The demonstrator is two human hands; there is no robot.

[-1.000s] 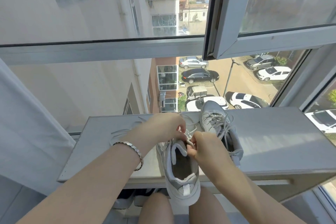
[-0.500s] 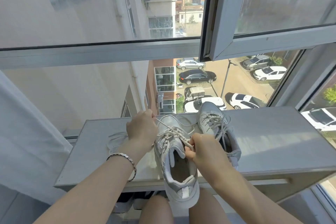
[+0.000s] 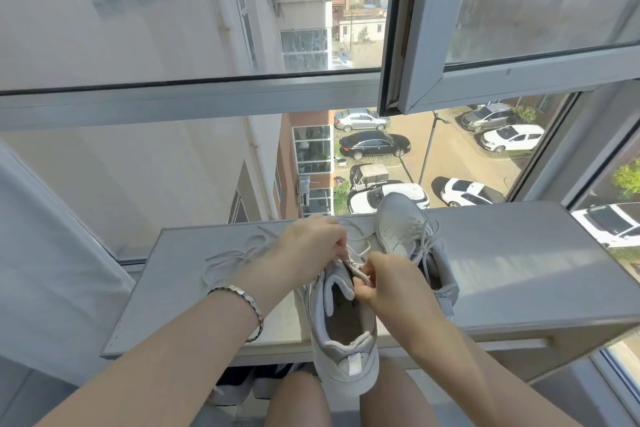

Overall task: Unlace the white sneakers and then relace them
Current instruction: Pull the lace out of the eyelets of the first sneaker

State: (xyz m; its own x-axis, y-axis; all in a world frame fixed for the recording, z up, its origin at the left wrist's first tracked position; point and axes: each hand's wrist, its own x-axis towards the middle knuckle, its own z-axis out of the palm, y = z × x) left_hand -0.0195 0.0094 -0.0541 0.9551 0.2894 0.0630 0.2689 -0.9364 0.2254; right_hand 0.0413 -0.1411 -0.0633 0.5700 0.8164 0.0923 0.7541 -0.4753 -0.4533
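Pinching the lace [image 3: 358, 276] between thumb and curled fingers, the right hand [image 3: 388, 284] sits at the three o'clock side of the near sneaker [image 3: 343, 333], level with its tongue. The left hand [image 3: 308, 243], at eleven o'clock from the right one, has its fingertips bunched together, nipping the same lace at the upper eyelets. A silver bracelet [image 3: 242, 298] circles the left wrist.

The near sneaker lies on the grey ledge [image 3: 519, 270], toe towards twelve o'clock, with its heel hanging over the near edge above the person's knees. The far sneaker [image 3: 408, 236], laced, rests just beside it at one o'clock. A loose lace [image 3: 235, 256] curls on the ledge at ten o'clock from the near sneaker. Dark shoes [image 3: 239, 388] show under the ledge at seven o'clock. Beyond the glass at twelve o'clock, parked cars [image 3: 374, 146] stand far below, and a window sash [image 3: 433, 45] hangs open.
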